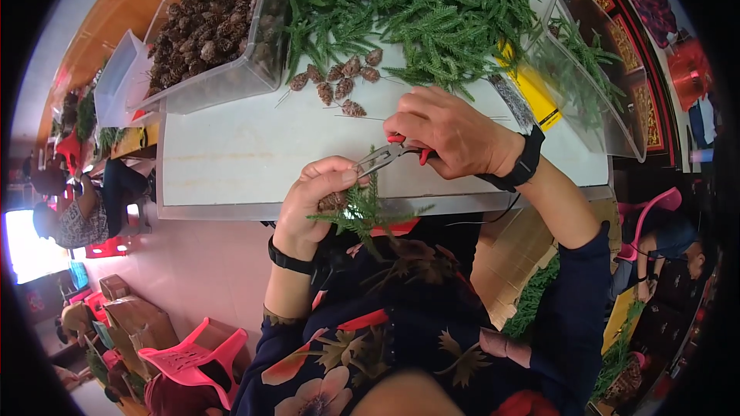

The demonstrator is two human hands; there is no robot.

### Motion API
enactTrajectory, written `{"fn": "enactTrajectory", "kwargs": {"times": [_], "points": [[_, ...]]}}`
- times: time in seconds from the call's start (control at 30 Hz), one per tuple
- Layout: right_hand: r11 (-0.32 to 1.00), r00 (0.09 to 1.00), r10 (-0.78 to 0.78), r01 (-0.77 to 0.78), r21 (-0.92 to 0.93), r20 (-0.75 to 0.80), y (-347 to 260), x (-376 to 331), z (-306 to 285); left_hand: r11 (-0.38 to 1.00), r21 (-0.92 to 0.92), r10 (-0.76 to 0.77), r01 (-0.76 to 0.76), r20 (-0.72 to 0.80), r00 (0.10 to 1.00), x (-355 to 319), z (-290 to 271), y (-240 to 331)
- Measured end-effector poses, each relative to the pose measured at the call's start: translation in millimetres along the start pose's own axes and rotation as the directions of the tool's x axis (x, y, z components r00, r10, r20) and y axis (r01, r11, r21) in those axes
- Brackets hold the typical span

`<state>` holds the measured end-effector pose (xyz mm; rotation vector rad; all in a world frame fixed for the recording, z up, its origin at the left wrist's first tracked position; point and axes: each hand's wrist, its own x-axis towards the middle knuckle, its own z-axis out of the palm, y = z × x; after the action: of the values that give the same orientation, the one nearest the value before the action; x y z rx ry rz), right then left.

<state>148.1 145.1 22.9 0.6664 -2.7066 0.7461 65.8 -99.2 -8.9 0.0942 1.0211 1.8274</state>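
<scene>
My left hand (304, 196) is closed around a green artificial pine sprig (366, 212) and a brown pine cone (333, 201), just above the table's near edge. Needle-nose pliers (383, 157) with red handles are gripped in my right hand (455, 135). Their jaws point left and reach my left fingertips at the sprig's stem. Whether they clamp a wire there is too small to tell. Beyond my hands, several loose pine cones (343, 88) with thin wires lie on the white table (231, 150).
A clear bin (266, 62) full of pine cones stands at the far left. Green sprigs (432, 8) are heaped at the back. Another clear bin (609, 119) with sprigs and a yellow packet (532, 92) are at the right. A pink chair (193, 358) stands behind to the left; other people sit further off.
</scene>
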Motion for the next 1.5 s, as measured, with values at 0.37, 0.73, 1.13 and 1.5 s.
{"fn": "enactTrajectory", "kwargs": {"times": [0.37,0.73,1.13,1.5], "points": [[1.0,1.0,-0.02,0.02,-0.002,0.016,-1,3,1,0.982,-0.176,-0.03,0.069,0.214,0.976,-1,-6,0],[0.934,0.94,0.326,-0.336,0.118,0.102,-22,-8,5,0.927,0.27,0.301,-0.262,-0.115,0.946,1,4,-4],[0.993,0.993,0.113,-0.115,0.042,0.043,-7,-2,-1,0.996,0.035,0.086,-0.084,-0.048,0.995,-3,0,0],[0.937,0.93,0.345,-0.35,0.016,0.129,-25,-4,-1,0.844,0.479,0.348,-0.244,-0.14,0.927,-3,17,1]]}}
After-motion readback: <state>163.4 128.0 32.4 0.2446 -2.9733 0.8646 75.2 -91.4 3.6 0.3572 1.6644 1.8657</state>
